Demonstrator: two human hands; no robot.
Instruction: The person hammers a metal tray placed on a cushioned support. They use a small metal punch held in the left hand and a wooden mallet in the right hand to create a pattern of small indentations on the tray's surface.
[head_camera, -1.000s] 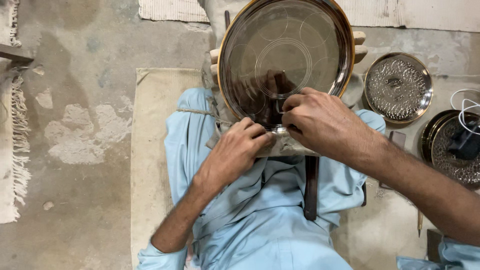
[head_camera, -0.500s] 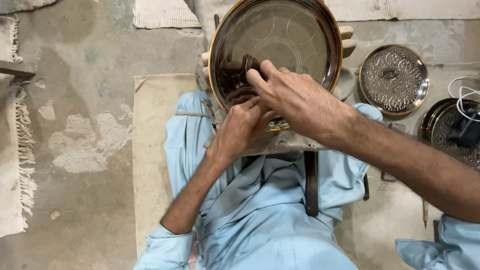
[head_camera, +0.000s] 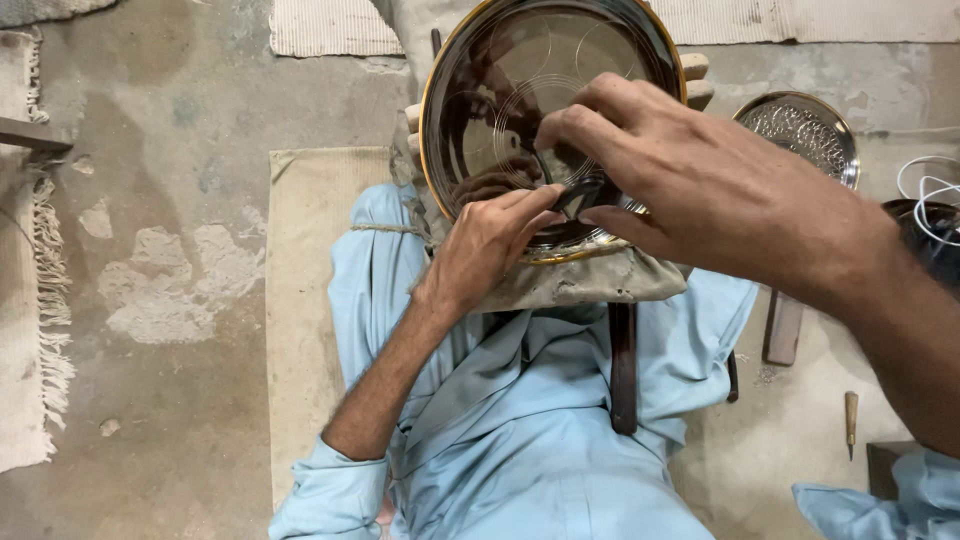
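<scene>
Head view: two hands mark circles on a big round plate

Head view looks straight down at a person sitting on the floor in light blue clothes (head_camera: 520, 440). A big round metal plate (head_camera: 500, 70) with a gold rim rests on a grey cloth pad (head_camera: 590, 280) over the knees. It is tilted up, away from the body. Thin circles are scratched on its dark face.

The right hand (head_camera: 700, 190) is above the lower part of the plate. Its fingers are curled in tight and pinch a small dark tool with thin legs (head_camera: 575, 190), maybe a compass for drawing circles. The tip touches the plate. The left hand (head_camera: 490, 240) is just beside it. Its fingers are partly bent, and the fingertips (head_camera: 545, 197) press close to the tool. I cannot tell if they grip the tool or only steady it.

To do this step well, I think one leg should stay on one spot while the other leg swings round. The left hand should press down so nothing slips. The plate must not rock on the pad. Slow, even pushing should give a clean line.

Another round patterned tray (head_camera: 805, 130) lies on the floor to the right. A small pointed tool with a wooden handle (head_camera: 851, 420) lies near it. A woven mat (head_camera: 310, 300) is under the person.
</scene>
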